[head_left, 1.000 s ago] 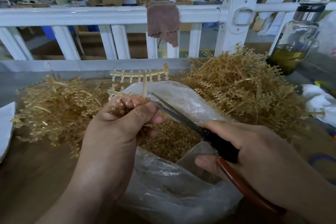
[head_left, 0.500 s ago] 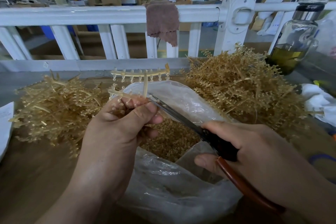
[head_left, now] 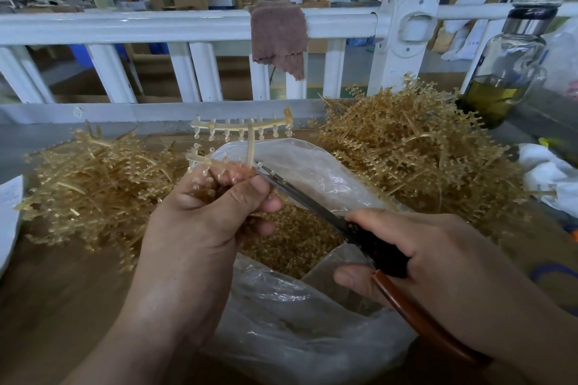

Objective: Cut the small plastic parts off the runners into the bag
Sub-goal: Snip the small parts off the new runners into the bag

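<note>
The left hand [head_left: 200, 222] pinches a runner [head_left: 247, 147] above the open bag [head_left: 312, 166] so that cut parts [head_left: 291, 237] drop straight in, while the right hand [head_left: 438, 259] grips the scissors [head_left: 312, 200], whose blades look nearly closed at the runner's lower arm beside the left fingertips.

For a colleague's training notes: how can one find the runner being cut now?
Start at the clear bag in the middle. Above its mouth, the left hand holds one runner upright. Unlike the left heap and right heap, it stands alone, with scissors at its base.
</note>
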